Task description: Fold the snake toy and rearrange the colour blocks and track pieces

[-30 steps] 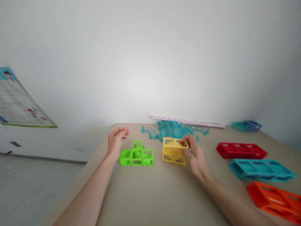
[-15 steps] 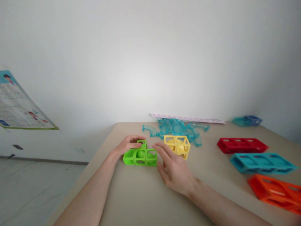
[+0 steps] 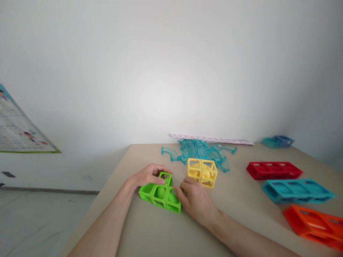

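Note:
A bright green block frame (image 3: 161,192) made of joined open cubes lies on the table, one cube jutting out at its far side. My left hand (image 3: 150,176) grips that jutting part from the left, thumb on top and fingers behind. At the block's right end, my right hand (image 3: 199,203) is closed, its fingers curled and its thumb against or very near the green edge. Whether anything is inside those curled fingers is hidden. Just beyond my right hand stands a yellow block frame (image 3: 202,171) of similar open cubes, close to the knuckles.
Translucent teal curved pieces (image 3: 198,149) are heaped behind the yellow block. A pale patterned strip (image 3: 211,139) lies along the wall. To the right sit red (image 3: 274,170), turquoise (image 3: 298,191) and orange (image 3: 316,223) block frames. A blue piece (image 3: 284,141) is at the far right corner.
The green block has turned, its right end now nearer to me. My right hand has gone from loosely spread fingers to curled ones beside it. The view has shifted slightly.

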The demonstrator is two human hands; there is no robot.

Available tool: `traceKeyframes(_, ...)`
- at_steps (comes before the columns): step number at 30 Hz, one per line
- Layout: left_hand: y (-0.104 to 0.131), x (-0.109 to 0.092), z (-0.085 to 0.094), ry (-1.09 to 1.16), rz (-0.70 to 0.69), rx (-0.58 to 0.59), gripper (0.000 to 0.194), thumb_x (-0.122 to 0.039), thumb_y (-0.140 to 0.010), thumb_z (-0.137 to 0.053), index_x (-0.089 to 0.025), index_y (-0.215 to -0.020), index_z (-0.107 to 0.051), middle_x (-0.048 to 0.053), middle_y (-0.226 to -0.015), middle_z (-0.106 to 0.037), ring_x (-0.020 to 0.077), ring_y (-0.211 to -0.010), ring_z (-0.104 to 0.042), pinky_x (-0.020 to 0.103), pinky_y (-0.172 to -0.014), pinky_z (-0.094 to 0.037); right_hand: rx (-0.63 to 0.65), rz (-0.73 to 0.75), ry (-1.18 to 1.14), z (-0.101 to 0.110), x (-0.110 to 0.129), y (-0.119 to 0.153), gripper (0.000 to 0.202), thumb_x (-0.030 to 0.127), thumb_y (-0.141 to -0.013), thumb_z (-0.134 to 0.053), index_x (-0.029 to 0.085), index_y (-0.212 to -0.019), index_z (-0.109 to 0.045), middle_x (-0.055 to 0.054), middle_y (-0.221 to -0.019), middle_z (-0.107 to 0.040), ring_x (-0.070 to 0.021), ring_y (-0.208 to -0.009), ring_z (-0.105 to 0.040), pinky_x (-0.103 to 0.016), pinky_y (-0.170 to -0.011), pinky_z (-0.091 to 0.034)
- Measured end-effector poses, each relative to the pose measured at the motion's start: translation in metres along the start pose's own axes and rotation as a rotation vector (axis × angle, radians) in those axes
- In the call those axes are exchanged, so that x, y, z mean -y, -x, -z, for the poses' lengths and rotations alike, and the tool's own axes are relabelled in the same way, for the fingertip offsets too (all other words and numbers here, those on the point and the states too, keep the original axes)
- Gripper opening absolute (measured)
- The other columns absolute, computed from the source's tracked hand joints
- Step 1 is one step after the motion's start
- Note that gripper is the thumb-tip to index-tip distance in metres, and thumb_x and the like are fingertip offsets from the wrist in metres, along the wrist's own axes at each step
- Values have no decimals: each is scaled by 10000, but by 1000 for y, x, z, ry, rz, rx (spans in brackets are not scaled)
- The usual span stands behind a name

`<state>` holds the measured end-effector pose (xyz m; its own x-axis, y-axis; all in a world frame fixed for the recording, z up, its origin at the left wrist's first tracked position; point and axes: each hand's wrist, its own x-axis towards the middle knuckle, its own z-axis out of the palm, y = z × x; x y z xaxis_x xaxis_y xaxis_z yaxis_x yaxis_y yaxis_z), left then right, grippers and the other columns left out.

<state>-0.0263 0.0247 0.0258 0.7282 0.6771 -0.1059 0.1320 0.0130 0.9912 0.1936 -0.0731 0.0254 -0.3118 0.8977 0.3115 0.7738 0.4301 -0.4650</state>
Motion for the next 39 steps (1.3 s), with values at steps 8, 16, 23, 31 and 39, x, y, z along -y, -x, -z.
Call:
traceKeyframes(8,2,-13,-21,-64,46,99,532,-358,-616,-820,-140,-1084,-693,12,-792,-604,112,-678,-528,199,-602,-400,-76,-80,-67,9,-5,-2,258,239,-909,-520,163,-675,-593,-32,-701,-605,-144,-647,-546,-247,-604,-380)
traceKeyframes(16,2,-15,-39,-56,66,104,441,-403,-684,-766,-140,-1034,-716,85,-952,-722,188,-781,-638,277,-727,-479,-134,-37,-233,4,-14,0,216,272,-943,-461,170,-825,-611,-35,-766,-630,-159,-720,-585,-262,-658,-434)
traceKeyframes(23,-2,-14,-40,-176,-10,-98,432,-447,-724,-723,-120,-1005,-735,44,-723,-675,131,-600,-543,235,-575,-400,-206,158,-205,20,-3,11,170,237,-927,-455,184,-1031,-579,-92,-992,-582,-200,-879,-566,-322,-755,-459)
traceKeyframes(31,-2,-14,-44,-489,-98,-245,468,-497,-731,-693,-103,-982,-667,-58,-588,-390,92,-548,-365,211,-498,-275,129,529,-97,29,13,23,235,375,-891,-556,224,-1056,-628,-64,-969,-557,-190,-859,-531,-291,-685,-427)
traceKeyframes(39,6,-26,-61,-670,-82,-230,494,-385,-619,-774,-165,-1022,-589,21,-895,-609,188,-800,-540,254,-686,-430,181,560,-82,23,9,22,257,377,-934,-501,174,-821,-608,-66,-922,-554,-164,-816,-515,-271,-707,-425)
